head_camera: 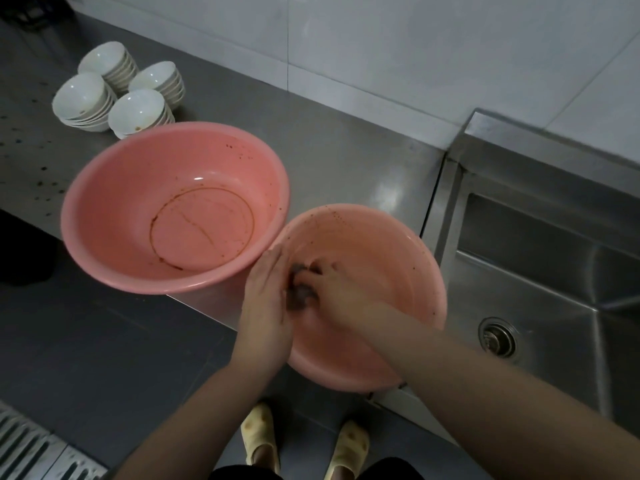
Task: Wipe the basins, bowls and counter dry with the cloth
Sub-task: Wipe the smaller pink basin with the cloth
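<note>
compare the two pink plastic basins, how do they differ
The left pink plastic basin sits on the steel counter untouched, with a brown ring on its floor. The right pink plastic basin looks paler, overhangs the counter edge, and holds both hands working a dark cloth. Both are round and brown-speckled.

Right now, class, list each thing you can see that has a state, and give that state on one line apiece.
left basin: upright on counter, brown ring and specks inside
right basin: overhanging counter edge, speckled
cloth: bunched between both hands
left hand: fingers straight, against cloth
right hand: gripping cloth
bowls: four stacks, upright
counter: spotted at left
sink: no water visible
</note>
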`<state>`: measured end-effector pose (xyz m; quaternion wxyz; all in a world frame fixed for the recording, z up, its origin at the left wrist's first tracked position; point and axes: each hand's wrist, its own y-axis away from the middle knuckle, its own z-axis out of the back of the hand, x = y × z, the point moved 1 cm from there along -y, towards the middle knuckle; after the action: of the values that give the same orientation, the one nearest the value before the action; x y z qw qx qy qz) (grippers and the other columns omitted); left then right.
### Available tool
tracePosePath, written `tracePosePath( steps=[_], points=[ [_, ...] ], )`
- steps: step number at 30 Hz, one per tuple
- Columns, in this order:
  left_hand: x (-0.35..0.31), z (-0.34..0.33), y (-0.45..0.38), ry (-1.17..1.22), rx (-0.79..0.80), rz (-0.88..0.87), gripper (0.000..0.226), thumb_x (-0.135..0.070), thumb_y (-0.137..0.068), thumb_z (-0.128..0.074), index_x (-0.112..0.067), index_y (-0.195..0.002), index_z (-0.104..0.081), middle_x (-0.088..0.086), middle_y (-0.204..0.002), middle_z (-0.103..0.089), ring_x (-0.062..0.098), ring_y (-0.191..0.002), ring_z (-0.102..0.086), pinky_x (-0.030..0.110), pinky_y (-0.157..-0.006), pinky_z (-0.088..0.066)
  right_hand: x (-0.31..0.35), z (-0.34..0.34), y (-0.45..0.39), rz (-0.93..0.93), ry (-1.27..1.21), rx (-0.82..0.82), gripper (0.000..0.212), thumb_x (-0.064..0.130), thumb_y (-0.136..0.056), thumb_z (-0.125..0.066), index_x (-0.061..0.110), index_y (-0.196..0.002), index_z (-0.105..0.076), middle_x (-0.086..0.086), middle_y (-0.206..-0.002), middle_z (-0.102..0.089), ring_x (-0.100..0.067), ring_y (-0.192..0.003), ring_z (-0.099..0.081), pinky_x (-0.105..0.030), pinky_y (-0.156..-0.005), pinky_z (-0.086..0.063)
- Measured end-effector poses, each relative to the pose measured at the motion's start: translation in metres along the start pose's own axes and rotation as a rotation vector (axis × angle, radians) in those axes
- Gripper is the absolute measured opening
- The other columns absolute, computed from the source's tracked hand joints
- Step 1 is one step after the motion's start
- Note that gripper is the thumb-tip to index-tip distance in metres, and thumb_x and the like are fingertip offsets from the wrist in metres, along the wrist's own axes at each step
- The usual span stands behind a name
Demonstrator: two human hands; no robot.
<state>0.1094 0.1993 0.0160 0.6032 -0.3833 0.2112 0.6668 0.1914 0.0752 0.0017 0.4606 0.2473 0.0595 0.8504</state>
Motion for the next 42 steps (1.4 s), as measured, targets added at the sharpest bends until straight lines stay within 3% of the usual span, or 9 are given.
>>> tracePosePath(
  steps=[3,6,14,19,23,27,30,35,42],
  points=[
    [0.000,0.002,0.000,0.022,0.003,0.062,0.071,0.015,-0.080,-0.038,-0.014,-0.145,-0.038,-0.008,-0.151,-0.027,0.007,-0.142,-0.019,0.013,-0.114,-0.011,-0.006,0.005,0.037,0.151,0.049,0.274,0.040,0.028,-0.092,-0.056,0.037,-0.131,-0.048,-0.002,-0.135,-0.036,-0.028,-0.112,-0.041,-0.039,-0.099,-0.036],
    [0.004,0.004,-0.001,0.009,0.026,0.030,0.073,0.018,-0.081,-0.038,-0.015,-0.145,-0.037,-0.004,-0.153,-0.028,0.006,-0.142,-0.019,0.012,-0.114,-0.009,-0.034,0.021,0.062,-0.009,0.108,0.376,0.041,0.026,-0.093,-0.055,0.039,-0.130,-0.044,-0.001,-0.131,-0.039,-0.026,-0.105,-0.047,-0.036,-0.090,-0.040],
    [0.004,0.005,-0.003,0.014,0.055,-0.010,0.067,0.008,-0.082,-0.042,-0.015,-0.145,-0.037,-0.001,-0.152,-0.030,0.006,-0.141,-0.021,0.010,-0.114,-0.009,-0.045,0.012,0.004,-0.394,0.102,-0.107,0.050,0.026,-0.094,-0.046,0.036,-0.141,-0.031,-0.012,-0.137,-0.032,-0.036,-0.119,-0.040,-0.043,-0.090,-0.044],
    [-0.002,0.002,-0.002,0.049,0.008,0.044,0.069,0.013,-0.085,-0.042,-0.019,-0.145,-0.035,-0.007,-0.151,-0.028,0.004,-0.141,-0.020,0.007,-0.112,-0.011,-0.007,0.000,0.009,0.005,0.231,-0.032,0.047,0.049,-0.094,-0.044,0.039,-0.140,-0.036,-0.007,-0.142,-0.034,-0.034,-0.128,-0.030,-0.045,-0.106,-0.027],
    [-0.003,0.000,-0.003,0.058,-0.027,0.085,0.075,0.020,-0.080,-0.040,-0.017,-0.145,-0.036,-0.005,-0.152,-0.030,0.004,-0.139,-0.022,0.003,-0.110,-0.009,-0.010,0.004,0.049,0.260,0.292,0.122,0.043,0.038,-0.091,-0.053,0.040,-0.133,-0.042,-0.002,-0.136,-0.037,-0.027,-0.121,-0.034,-0.040,-0.091,-0.038],
    [0.002,-0.001,-0.004,0.046,-0.025,0.076,0.074,0.022,-0.078,-0.041,-0.011,-0.144,-0.038,0.000,-0.153,-0.030,0.006,-0.139,-0.023,0.003,-0.110,-0.008,-0.040,0.026,0.060,0.085,0.367,0.399,0.037,0.034,-0.090,-0.058,0.031,-0.126,-0.056,0.001,-0.123,-0.051,-0.025,-0.108,-0.049,-0.036,-0.085,-0.044],
    [0.004,-0.001,-0.005,-0.004,0.036,0.048,0.072,0.019,-0.079,-0.045,-0.011,-0.144,-0.038,0.001,-0.153,-0.029,0.012,-0.142,-0.022,0.009,-0.113,-0.008,-0.050,0.049,0.055,-0.039,0.192,0.383,0.025,0.034,-0.090,-0.060,0.024,-0.113,-0.060,0.001,-0.105,-0.060,-0.023,-0.097,-0.055,-0.034,-0.083,-0.044],
    [-0.026,0.008,0.012,-0.131,0.108,-0.187,0.046,-0.025,-0.091,-0.048,-0.020,-0.137,-0.049,-0.003,-0.153,-0.030,0.016,-0.144,-0.022,0.035,-0.117,-0.019,-0.043,0.099,0.067,-0.046,0.043,0.300,0.019,0.032,-0.091,-0.057,0.028,-0.076,-0.046,0.004,-0.084,-0.053,-0.021,-0.085,-0.050,-0.035,-0.079,-0.043],
    [-0.047,-0.022,0.047,-0.498,0.487,-0.400,0.062,-0.070,-0.085,-0.026,-0.028,-0.098,-0.070,-0.010,-0.094,-0.072,0.014,-0.078,-0.066,0.031,-0.070,-0.053,-0.048,0.075,0.105,0.041,0.533,0.244,0.043,0.053,-0.092,-0.036,0.025,-0.104,-0.067,-0.001,-0.105,-0.058,-0.023,-0.104,-0.048,-0.038,-0.097,-0.036]
  ],
)
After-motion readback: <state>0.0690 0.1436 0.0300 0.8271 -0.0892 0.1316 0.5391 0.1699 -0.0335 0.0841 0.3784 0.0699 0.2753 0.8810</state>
